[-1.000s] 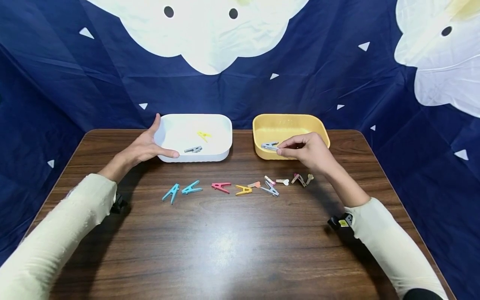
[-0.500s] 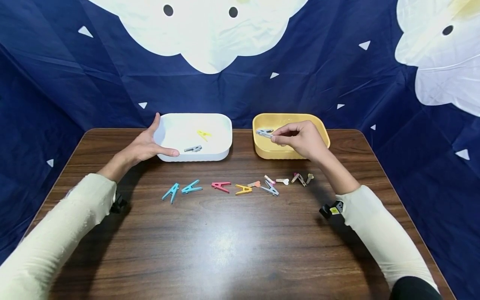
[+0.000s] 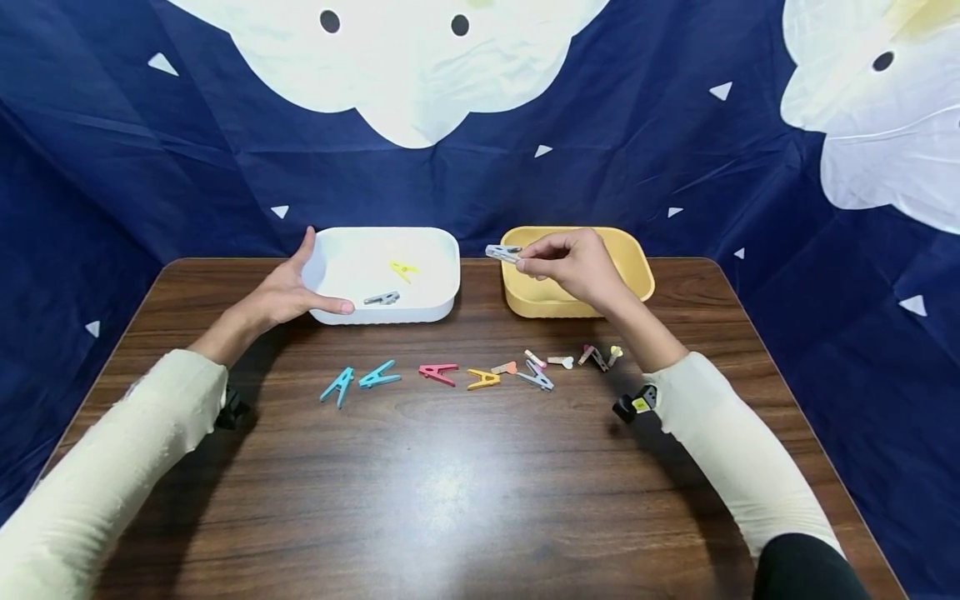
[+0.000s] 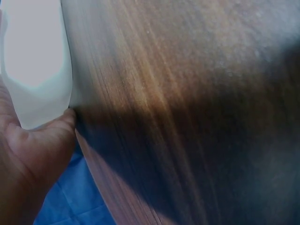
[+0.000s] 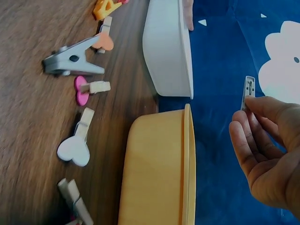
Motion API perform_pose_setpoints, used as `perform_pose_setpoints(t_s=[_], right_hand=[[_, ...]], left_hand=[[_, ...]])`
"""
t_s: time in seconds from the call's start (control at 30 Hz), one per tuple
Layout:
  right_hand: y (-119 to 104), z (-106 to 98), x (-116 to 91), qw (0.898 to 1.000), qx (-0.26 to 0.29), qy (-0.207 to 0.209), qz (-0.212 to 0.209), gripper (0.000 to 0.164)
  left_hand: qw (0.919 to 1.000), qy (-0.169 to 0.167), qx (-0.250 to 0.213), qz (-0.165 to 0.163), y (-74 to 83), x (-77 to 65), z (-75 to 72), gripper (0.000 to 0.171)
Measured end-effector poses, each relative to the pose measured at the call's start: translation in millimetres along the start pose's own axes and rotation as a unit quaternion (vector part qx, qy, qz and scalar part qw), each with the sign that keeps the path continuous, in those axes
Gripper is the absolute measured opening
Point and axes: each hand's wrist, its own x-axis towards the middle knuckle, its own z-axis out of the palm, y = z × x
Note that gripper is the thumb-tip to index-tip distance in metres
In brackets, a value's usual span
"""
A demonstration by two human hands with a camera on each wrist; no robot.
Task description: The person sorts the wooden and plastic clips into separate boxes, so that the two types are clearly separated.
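My left hand (image 3: pixel 279 293) is spread around the left end of the white bin (image 3: pixel 408 316). Its thumb lies along the front wall and a finger reaches up by the back left corner. Inside that bin are a yellow clothespin (image 3: pixel 403 268) and a grey clothespin (image 3: pixel 382 297). My right hand (image 3: pixel 564 263) pinches another grey clothespin (image 3: pixel 501 252) between thumb and fingers, raised over the left side of the yellow bin (image 3: pixel 540 307). The right wrist view shows this clothespin (image 5: pixel 249 89) end-on at the fingertips.
In front of the bins lies a row of clothespins: two blue, a red one (image 3: pixel 437 373), an orange one (image 3: pixel 483 378), a grey-blue one (image 3: pixel 537 377) and several small wooden ones with hearts (image 3: pixel 560 362). A blue curtain (image 3: pixel 420 183) hangs behind the wooden table (image 3: pixel 337 483).
My right hand has lifted the grey clothespin from the yellow bin, moving up and left until the clothespin reaches past its left rim. My left hand stays at the white bin.
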Motion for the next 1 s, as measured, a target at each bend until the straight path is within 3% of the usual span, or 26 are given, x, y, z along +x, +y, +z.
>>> perform_pose_setpoints(t_s=[0.3, 1.0], right_hand=[[-9, 19, 15, 0.999, -0.009, -0.001, -0.032, 0.007], [-34, 71, 47, 0.999, -0.019, -0.024, -0.013, 0.008]], left_hand=[[1.0, -0.004, -0.003, 0.007, -3.5, 2.7, 1.0, 0.159], [0.9999, -0.001, -0.005, 0.012, -3.4, 3.6, -1.0, 0.158]])
